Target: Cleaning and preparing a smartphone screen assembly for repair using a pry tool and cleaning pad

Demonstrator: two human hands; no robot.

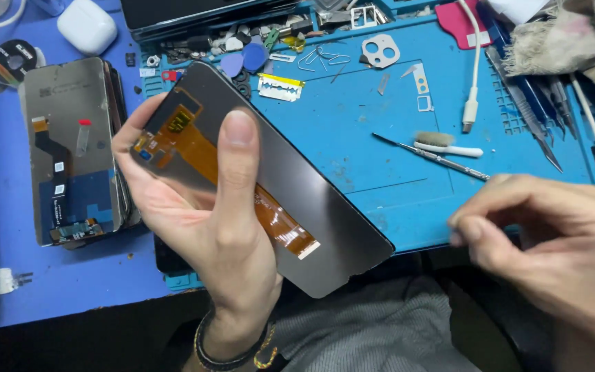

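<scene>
My left hand [201,220] grips a dark phone display panel [325,213], back side up, with an orange flex cable [201,155] running along it. My thumb presses across the flex cable near the panel's upper end. The panel is tilted over the front edge of a blue work mat [380,138]. My right hand [552,248] hovers at the lower right, blurred, fingers pinched together with nothing visibly in them, apart from the panel.
A stack of other display panels [70,151] lies left of my hand. On the mat are a razor blade [280,87], a small brush [445,145], a thin metal tool [435,157], guitar-pick openers [244,60], white cables [471,103], a camera frame part [380,50]. A white earbud case [86,25] sits top left.
</scene>
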